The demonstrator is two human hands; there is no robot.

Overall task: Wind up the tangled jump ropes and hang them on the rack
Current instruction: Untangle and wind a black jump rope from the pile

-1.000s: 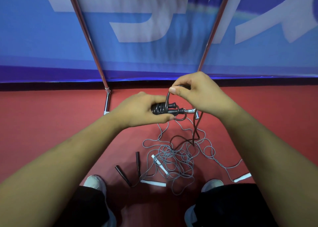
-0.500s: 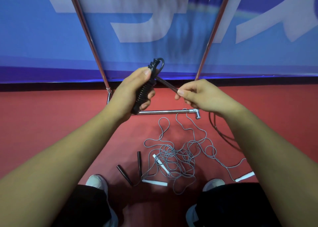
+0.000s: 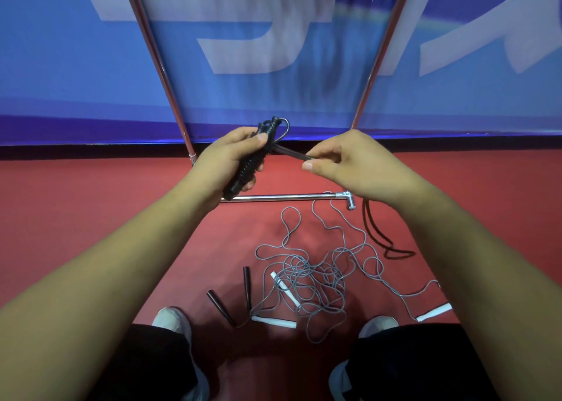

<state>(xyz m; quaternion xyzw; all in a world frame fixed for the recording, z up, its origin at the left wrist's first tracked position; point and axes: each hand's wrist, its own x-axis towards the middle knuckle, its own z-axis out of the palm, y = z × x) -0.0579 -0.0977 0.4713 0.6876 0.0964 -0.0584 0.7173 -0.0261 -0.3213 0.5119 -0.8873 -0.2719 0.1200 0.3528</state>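
Floor (image 3: 91, 218) of smooth red sports surfacing fills the lower half of the scene, meeting a blue banner (image 3: 273, 96) with large white lettering that stands along the back. A metal rack stands against the banner: two shiny poles (image 3: 155, 65) slant up in front of it, and a chrome base bar (image 3: 282, 197) lies flat on the floor.

A person stands facing the rack, both bare arms stretched forward. The left hand (image 3: 231, 157) is clenched around a black rope bundle (image 3: 252, 163), its coils wound tightly round the handles, held raised above the base bar. The right hand (image 3: 343, 163) grasps in its fingertips the end of a dark strand (image 3: 292, 154) that runs straight across from the top of the bundle; whether this is rope or a handle is unclear. A loose black rope tail (image 3: 383, 239) hangs below the right wrist and trails on the floor.

On the floor between the person's pale shoes (image 3: 170, 321) and the base bar lies a grey rope tangle (image 3: 316, 282), spread in loose loops. White handles (image 3: 273, 321) lie in and beside it, and two black handles (image 3: 247, 282) rest just to its left.
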